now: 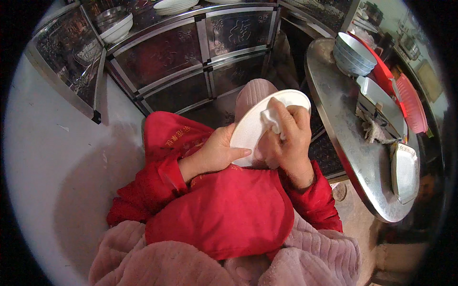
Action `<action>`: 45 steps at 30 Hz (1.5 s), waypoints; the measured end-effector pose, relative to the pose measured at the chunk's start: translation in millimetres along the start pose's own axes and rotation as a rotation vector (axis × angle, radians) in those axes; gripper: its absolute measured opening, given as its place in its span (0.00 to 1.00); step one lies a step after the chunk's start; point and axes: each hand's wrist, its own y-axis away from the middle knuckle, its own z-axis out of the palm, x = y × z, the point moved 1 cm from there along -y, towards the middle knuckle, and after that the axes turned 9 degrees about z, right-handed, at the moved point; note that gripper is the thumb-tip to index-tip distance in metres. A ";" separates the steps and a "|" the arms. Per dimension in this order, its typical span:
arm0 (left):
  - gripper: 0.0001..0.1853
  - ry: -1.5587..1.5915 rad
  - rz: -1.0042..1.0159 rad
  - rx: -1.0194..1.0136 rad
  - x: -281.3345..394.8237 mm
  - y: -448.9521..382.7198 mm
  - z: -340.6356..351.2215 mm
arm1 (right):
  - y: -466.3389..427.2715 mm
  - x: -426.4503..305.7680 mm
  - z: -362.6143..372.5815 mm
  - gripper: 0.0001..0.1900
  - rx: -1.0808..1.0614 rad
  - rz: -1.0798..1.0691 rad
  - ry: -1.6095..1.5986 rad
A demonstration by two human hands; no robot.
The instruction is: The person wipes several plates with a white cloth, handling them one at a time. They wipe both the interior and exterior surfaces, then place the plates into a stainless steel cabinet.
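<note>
Over my lap a white oval plate (247,125) is held tilted. My left hand (218,146) grips its near left rim, thumb on the upper face and fingers out of sight beneath. In my right hand (291,139) is a bunched white cloth (273,119), pressed against the plate's face toward its right side. The fingers hide part of the cloth and of the plate. Under the plate are a red apron (222,207) and my knee in ribbed pink fabric (252,91).
A metal table (357,168) at right holds stacked bowls (352,57), a rectangular dish (384,103), a crumpled rag (375,132), a small white dish (405,175) and a pink plastic basket (411,103). Ahead stands a cabinet (161,57) with plates (175,5) inside; its door (68,57) hangs open at left.
</note>
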 end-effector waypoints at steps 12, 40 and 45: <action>0.27 -0.067 -0.068 0.007 -0.5 -1.1 -0.2 | 0.0 0.5 -0.6 0.30 -0.040 0.054 -0.042; 0.23 -0.194 -0.047 -0.024 1.4 -4.5 -6.2 | -11.5 -4.0 18.2 0.17 -0.039 -0.320 -0.054; 0.27 0.046 -0.021 0.004 -8.6 -2.9 -4.0 | -34.2 46.0 11.0 0.19 0.239 0.072 0.044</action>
